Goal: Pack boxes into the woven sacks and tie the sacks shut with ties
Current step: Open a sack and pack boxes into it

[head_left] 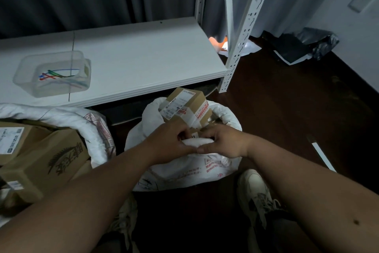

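I have both hands at the near rim of the woven sack [184, 162] on the floor — left hand [172, 140] and right hand [222, 143] each curled round the rolled white edge, thumbs nearly touching. I judge the rim is rolled down to keep the mouth wide for loading. A taped cardboard box [186, 107] juts out of the far side of the mouth, tilted, not yet seated. The ties [58, 76] lie in a clear tub [24, 72] on the white shelf [143, 51], far left — a reach across. A second sack [96, 129] with boxes crowds the left; the shelf edge overhangs the far side. Open floor lies to the right.
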